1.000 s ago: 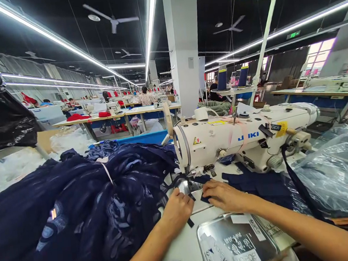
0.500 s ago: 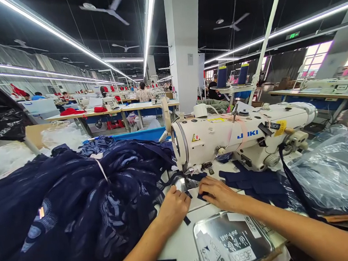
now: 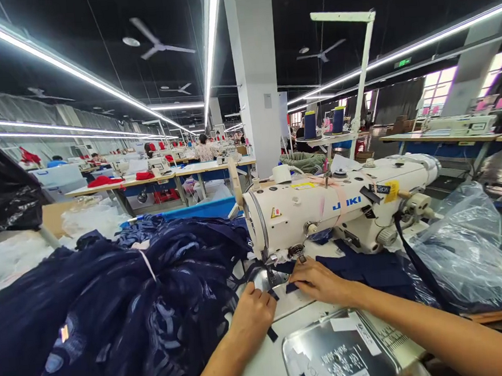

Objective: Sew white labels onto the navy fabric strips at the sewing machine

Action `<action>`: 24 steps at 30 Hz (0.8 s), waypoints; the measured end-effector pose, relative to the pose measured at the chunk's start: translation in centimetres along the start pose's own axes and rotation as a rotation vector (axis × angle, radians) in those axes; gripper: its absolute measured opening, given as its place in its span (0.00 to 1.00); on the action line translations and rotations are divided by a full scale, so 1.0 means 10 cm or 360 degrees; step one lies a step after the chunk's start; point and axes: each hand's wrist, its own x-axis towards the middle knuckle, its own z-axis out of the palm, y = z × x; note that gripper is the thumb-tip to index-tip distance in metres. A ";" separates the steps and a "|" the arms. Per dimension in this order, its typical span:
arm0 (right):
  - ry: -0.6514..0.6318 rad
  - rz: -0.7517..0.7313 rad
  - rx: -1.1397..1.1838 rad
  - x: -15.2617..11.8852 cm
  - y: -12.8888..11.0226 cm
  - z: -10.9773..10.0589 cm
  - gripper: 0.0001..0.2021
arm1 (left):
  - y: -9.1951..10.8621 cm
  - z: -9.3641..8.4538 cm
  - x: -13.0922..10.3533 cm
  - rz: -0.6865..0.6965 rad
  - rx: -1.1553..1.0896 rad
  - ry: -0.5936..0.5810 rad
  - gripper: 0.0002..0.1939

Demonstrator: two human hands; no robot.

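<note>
A white sewing machine [image 3: 312,206] stands in the middle, its needle area above a shiny metal plate. Just left of the needle area, my left hand [image 3: 254,308] is closed on a narrow dark blue strip, part of which hangs below the fingers. My right hand [image 3: 317,280] lies right of the needle, fingers pinched at the edge of a small dark blue piece. A large heap of navy patterned fabric [image 3: 113,301] fills the left side. Flat navy pieces [image 3: 368,268] lie behind my right hand, beside the machine's base.
A metal tin lid [image 3: 340,353] with labels lies in front of my hands. Clear plastic [image 3: 466,253] is bunched at the right. Two navy thread cones [image 3: 338,120] stand behind the machine. Farther back are worktables and people.
The view has shifted a little, so the machine appears lower and farther left. My right hand's fingertips have moved slightly up beside the needle area; my left hand has barely moved.
</note>
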 end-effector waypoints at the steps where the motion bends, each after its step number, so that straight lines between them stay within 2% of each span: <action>1: 0.0056 0.0109 0.0126 0.02 0.00 0.01 0.11 | 0.00 0.01 -0.01 -0.0001 0.0011 0.0010 0.11; 4: 0.0144 0.0383 0.0487 0.04 -0.04 0.03 0.10 | -0.01 0.04 -0.03 0.0006 0.0034 0.0028 0.11; 6: 0.0158 0.0477 0.0640 0.03 -0.07 0.01 0.10 | -0.02 0.06 -0.04 0.0010 0.0036 0.0039 0.11; 13: 0.0196 0.0584 0.0947 -0.03 -0.15 -0.12 0.10 | -0.05 0.04 -0.01 0.0032 0.0082 0.0147 0.14; 18: 0.0188 0.0652 0.1186 -0.04 -0.14 -0.18 0.09 | -0.06 0.01 0.01 0.0011 0.0069 0.0102 0.15; 24: 0.0248 0.0700 0.1232 -0.15 -0.08 -0.27 0.10 | -0.07 -0.01 0.01 -0.0009 0.0043 0.0159 0.16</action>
